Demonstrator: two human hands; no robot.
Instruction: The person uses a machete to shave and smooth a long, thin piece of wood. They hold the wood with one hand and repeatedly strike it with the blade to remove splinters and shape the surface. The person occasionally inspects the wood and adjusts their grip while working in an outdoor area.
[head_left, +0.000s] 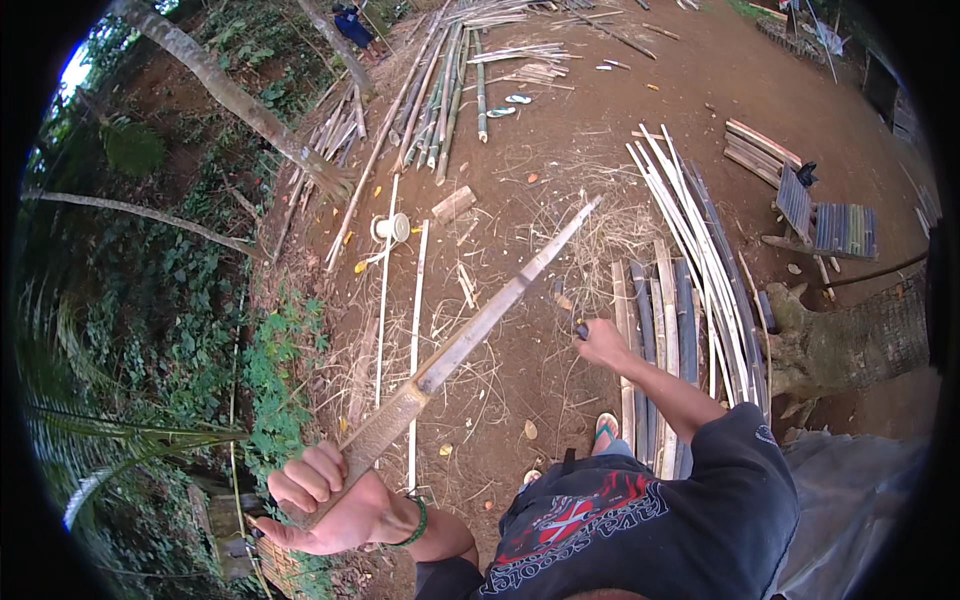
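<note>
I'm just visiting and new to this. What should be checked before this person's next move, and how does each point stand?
1. Left hand closed around the bamboo strip: ok, near its lower end.
2. Right hand closed on the dark handle: ok.
3. Sharp edge beyond that handle: cannot tell, too small to make out.
4. Hands well apart: ok.
5. Ground free of loose bits: not ok, shavings lie ahead.
6. Other person at a distance: ok, near the top edge.

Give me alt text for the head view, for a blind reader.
A person's left hand grips a long split bamboo piece; the right hand holds a dark object, mostly hidden. Poles and pale strips lie on brown ground.
</note>
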